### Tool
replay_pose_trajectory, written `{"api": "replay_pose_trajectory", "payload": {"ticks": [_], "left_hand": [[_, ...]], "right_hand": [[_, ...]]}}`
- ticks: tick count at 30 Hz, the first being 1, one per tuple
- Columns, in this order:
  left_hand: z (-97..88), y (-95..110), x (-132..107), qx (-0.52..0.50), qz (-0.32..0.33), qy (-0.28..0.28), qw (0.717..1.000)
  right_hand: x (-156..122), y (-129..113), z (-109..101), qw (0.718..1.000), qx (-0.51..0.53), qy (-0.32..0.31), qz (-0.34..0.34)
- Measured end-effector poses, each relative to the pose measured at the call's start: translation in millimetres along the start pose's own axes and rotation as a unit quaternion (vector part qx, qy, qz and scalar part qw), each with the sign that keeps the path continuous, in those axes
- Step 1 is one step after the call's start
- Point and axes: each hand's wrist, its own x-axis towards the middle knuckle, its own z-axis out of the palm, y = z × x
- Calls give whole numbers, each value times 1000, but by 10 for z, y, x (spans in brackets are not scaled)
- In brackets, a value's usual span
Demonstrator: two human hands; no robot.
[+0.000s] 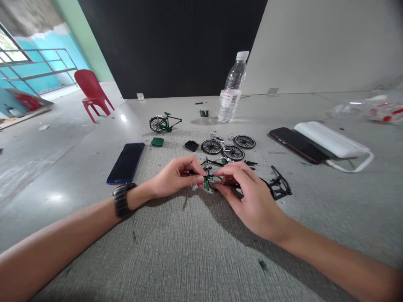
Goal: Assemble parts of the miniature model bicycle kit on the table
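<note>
Green | small, slim part (206,183) (partly hidden) | in left hand (174,177)

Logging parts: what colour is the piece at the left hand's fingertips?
The piece is green; see head view.

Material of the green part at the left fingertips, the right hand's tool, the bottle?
Green part: plastic or painted metal, can't tell; even green, but small and partly hidden.
Tool: shaft probably metal, from its silvery look; dark handle, perhaps plastic.
Bottle: most likely thin, glossy clear plastic; see-through with bright highlights.
</note>
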Motion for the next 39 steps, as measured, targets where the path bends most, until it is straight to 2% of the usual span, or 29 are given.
{"api": "replay_pose_trajectory", "payload": {"ticks": [7,12,23,39], "left_hand": [[-10,-8,20,-33,11,-8,999],[-11,7,12,-30,11,-10,999],[-27,-23,3,-30,27,0,999],[-25,-18,-4,-12,16,3,1000]], "right_hand": [[6,3,-30,998,-21,40,-40],[5,-20,-63,996,-27,72,-34],[-8,-50,-80,997,-27,73,-21],[-7,-45,-73,996,-36,80,-25]]}}
